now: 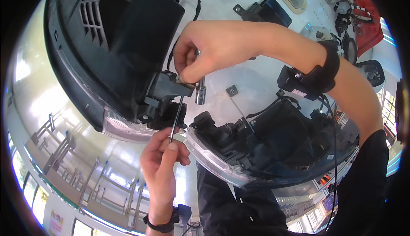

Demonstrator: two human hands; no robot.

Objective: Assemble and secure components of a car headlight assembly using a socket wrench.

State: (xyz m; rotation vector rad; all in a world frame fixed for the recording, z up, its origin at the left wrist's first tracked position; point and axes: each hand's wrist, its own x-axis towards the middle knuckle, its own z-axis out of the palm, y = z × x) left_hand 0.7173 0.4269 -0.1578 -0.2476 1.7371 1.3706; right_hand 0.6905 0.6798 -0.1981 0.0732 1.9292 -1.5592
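Note:
My left hand (161,161) is closed around the lower end of a slim metal rod (177,115), which slants up to a black plastic bracket (164,86). Its fingers hide that end, so I cannot tell the kind of tool. From above, my right hand (209,48) has its thumb and fingertips at the bracket's upper right edge. A chrome socket tool (200,94) hangs socket-down from the same hand, its upper part hidden in the fingers. The bracket sits at the inner end of a large black headlight housing (132,31) with a clear lens (124,127).
A second headlight (273,138) lies at the near right, with a thin rod and square tab (232,91) beside it. Black modules (267,12), a red panel (367,22) and a mirror (371,73) are farther right. A cable (335,150) hangs from the device on my right forearm.

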